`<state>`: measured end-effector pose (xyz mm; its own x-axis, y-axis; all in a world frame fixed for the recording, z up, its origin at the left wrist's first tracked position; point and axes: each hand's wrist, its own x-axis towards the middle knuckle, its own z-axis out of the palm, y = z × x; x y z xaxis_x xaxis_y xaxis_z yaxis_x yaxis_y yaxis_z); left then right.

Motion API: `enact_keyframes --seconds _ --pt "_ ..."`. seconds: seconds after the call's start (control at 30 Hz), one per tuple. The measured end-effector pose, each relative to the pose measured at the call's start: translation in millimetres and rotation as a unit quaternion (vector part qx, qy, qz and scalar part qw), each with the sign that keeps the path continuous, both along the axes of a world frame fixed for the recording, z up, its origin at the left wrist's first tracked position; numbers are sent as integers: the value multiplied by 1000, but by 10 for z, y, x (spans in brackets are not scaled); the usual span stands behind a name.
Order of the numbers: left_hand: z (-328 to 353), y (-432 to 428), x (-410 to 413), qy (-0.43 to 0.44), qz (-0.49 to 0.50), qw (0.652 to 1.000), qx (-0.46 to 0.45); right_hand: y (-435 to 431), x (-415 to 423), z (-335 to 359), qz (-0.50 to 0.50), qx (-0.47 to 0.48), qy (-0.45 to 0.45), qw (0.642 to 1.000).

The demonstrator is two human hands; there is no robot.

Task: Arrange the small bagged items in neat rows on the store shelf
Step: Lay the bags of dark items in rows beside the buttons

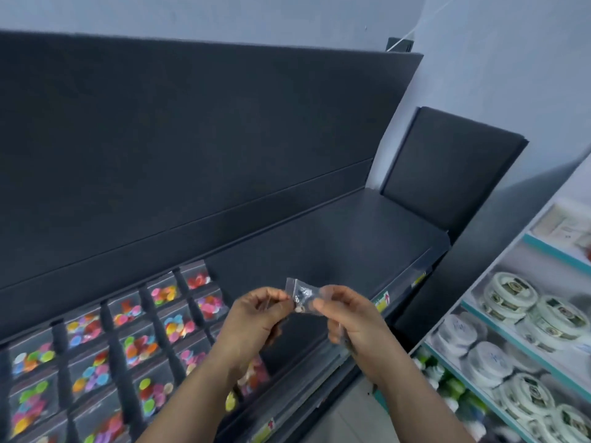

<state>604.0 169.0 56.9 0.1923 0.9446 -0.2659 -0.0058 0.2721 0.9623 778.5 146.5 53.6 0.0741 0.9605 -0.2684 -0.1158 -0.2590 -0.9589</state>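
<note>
Pinching the small clear plastic bag (pixel 302 294), left hand (pixel 256 318) and right hand (pixel 350 318) would best smooth it and set it square beside the coloured-disc bag rows (pixel 140 343) on the dark grey shelf (pixel 319 244).

White shelving (pixel 556 254) with teal edges stands at right, stacked with round tins (pixel 510 294) (labels blurred), against a pale wall (pixel 495 75).
</note>
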Motion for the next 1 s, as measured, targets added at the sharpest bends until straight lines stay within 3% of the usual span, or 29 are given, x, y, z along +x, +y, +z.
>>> enact_keyframes --seconds 0.27,0.5,0.7,1.0 --pt "35 787 309 37 36 998 41 713 457 75 81 -11 -112 990" --pt "-202 1210 602 38 95 995 -11 1459 629 -165 101 -6 -37 994" --pt "-432 1687 829 62 251 965 -41 2193 955 -327 182 -61 -124 974" --pt "-775 2310 880 322 251 911 -59 3110 1190 -687 301 64 -265 914"
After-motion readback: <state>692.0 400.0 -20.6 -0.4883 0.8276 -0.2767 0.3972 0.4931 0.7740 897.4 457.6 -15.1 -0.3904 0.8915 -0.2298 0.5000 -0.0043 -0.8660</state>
